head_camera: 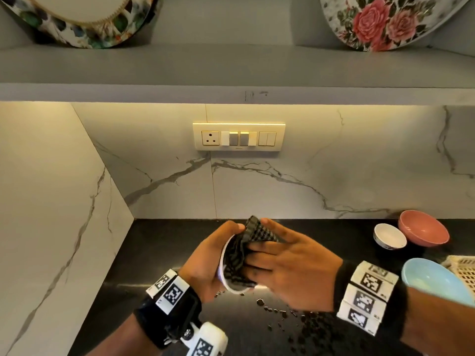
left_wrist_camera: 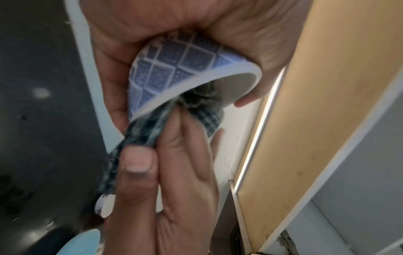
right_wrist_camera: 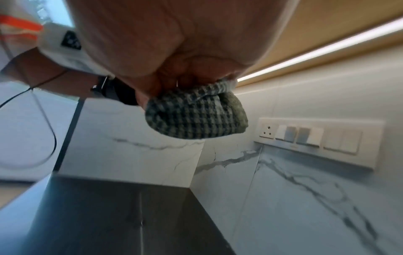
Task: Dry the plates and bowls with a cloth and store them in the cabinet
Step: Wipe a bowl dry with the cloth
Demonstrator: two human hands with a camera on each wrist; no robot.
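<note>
Above the black counter (head_camera: pixel 159 253), left hand (head_camera: pixel 210 260) cups a small blue-patterned bowl (left_wrist_camera: pixel 174 69) tipped on its side, fingers curled round its outside. Right hand (head_camera: pixel 290 268) pinches a checked cloth (head_camera: pixel 246 253) and presses it into the bowl's mouth. Three more bowls (head_camera: pixel 424 229) sit well to the right; water drops (head_camera: pixel 282 314) lie below.

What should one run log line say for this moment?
step: drying | left hand: holds small bowl | right hand: presses cloth into bowl | stored: not yet
</note>
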